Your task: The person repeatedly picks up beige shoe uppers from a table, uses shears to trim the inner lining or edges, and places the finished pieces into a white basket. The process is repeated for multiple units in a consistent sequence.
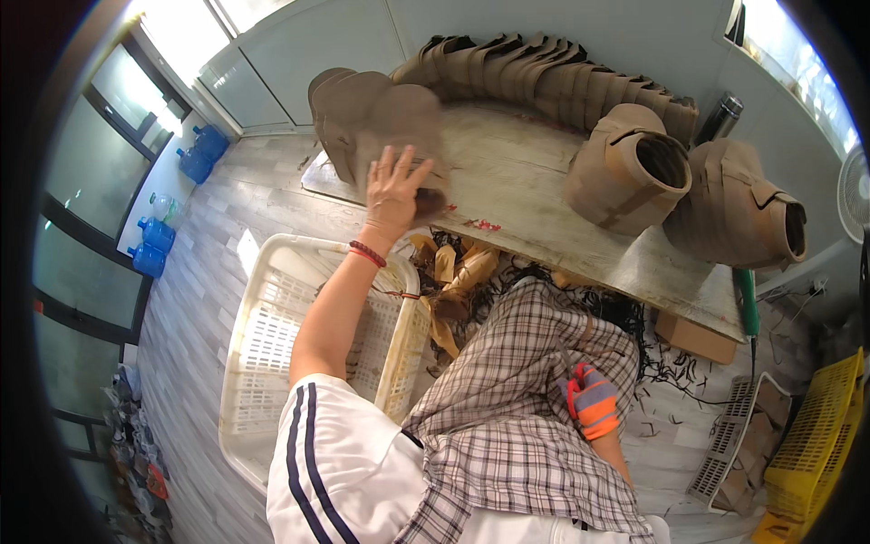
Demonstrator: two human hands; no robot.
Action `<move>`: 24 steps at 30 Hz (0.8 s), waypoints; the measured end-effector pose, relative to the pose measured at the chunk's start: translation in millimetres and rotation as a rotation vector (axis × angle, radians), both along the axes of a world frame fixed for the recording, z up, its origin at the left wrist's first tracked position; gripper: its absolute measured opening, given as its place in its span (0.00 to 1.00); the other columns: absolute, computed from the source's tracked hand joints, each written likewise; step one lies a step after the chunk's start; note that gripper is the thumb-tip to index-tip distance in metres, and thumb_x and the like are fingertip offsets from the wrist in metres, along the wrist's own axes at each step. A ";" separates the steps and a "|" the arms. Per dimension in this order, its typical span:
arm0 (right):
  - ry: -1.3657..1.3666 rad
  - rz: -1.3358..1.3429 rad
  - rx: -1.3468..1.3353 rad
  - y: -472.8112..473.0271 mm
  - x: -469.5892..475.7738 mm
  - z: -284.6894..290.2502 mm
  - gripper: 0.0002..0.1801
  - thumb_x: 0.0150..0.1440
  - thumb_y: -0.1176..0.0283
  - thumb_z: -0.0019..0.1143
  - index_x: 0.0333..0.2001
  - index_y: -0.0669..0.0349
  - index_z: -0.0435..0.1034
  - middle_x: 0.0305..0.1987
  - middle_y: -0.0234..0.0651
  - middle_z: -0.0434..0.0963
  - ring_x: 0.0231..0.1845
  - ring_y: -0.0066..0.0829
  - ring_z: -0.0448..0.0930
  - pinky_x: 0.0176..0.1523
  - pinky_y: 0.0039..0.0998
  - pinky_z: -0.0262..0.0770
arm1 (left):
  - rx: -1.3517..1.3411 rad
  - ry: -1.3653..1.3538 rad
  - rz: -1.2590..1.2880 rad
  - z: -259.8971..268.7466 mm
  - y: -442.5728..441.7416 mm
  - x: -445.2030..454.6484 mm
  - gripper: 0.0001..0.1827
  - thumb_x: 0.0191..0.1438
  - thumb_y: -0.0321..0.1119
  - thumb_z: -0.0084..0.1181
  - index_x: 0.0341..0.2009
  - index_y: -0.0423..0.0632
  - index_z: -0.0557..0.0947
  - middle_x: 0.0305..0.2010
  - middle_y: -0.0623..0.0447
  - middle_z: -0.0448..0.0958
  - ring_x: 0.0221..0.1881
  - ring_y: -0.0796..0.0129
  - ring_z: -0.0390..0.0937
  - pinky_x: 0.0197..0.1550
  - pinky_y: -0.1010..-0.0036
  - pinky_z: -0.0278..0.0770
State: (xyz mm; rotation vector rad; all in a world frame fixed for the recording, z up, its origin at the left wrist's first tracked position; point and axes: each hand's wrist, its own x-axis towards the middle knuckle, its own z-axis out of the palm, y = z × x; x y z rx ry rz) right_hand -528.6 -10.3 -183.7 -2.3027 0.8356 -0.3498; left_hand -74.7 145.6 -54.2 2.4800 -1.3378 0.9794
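My bare left hand (pixel 394 187) lies with fingers spread on a brown shoe upper (pixel 408 112) at the left end of the worktable (pixel 503 163). That upper is blurred and rests against other nested uppers (pixel 333 102); what is under my palm is hidden. In an orange and grey glove, my right hand (pixel 593 402) is closed over my lap around a red-handled tool (pixel 576 381). Its dark, thin end points up over the checked apron (pixel 516 381) and is too small to name surely, perhaps scissors.
A long row of nested uppers (pixel 530 78) curves along the back, near a steel flask (pixel 722 117). Two more stacks, one nearer (pixel 612 180) and one farther right (pixel 731 204), stand on the table. A white plastic basket (pixel 255 353) is left; yellow crates (pixel 815 421) are right.
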 end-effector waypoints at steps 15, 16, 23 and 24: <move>-0.063 0.298 -0.381 -2.5 29.9 104.0 0.17 0.45 0.65 0.69 0.38 0.58 0.73 0.38 0.43 0.77 0.41 0.43 0.78 0.46 0.39 0.75 | -0.757 2.583 -0.293 -88.1 88.2 -171.7 0.32 0.48 0.15 0.55 0.61 0.44 0.70 0.55 0.49 0.76 0.52 0.64 0.78 0.54 0.68 0.80; 0.021 0.324 -0.385 -0.6 32.9 97.3 0.17 0.45 0.63 0.69 0.38 0.58 0.74 0.38 0.42 0.78 0.41 0.42 0.78 0.47 0.38 0.74 | -0.758 2.626 -0.237 -94.1 89.3 -184.6 0.34 0.47 0.14 0.53 0.61 0.45 0.69 0.56 0.49 0.75 0.52 0.63 0.78 0.54 0.68 0.80; 0.272 0.428 -0.463 10.2 51.5 67.4 0.16 0.47 0.59 0.68 0.37 0.56 0.76 0.36 0.37 0.79 0.41 0.38 0.78 0.48 0.35 0.74 | -0.904 2.663 -0.016 -125.9 105.8 -215.0 0.28 0.46 0.12 0.55 0.54 0.42 0.74 0.49 0.47 0.77 0.44 0.61 0.80 0.47 0.65 0.84; 0.248 0.432 -0.486 10.1 51.8 63.8 0.16 0.48 0.60 0.68 0.37 0.56 0.76 0.36 0.36 0.79 0.41 0.38 0.78 0.48 0.35 0.74 | -0.933 2.670 0.043 -118.7 108.6 -212.7 0.26 0.45 0.12 0.56 0.51 0.41 0.74 0.47 0.47 0.78 0.43 0.61 0.80 0.46 0.64 0.84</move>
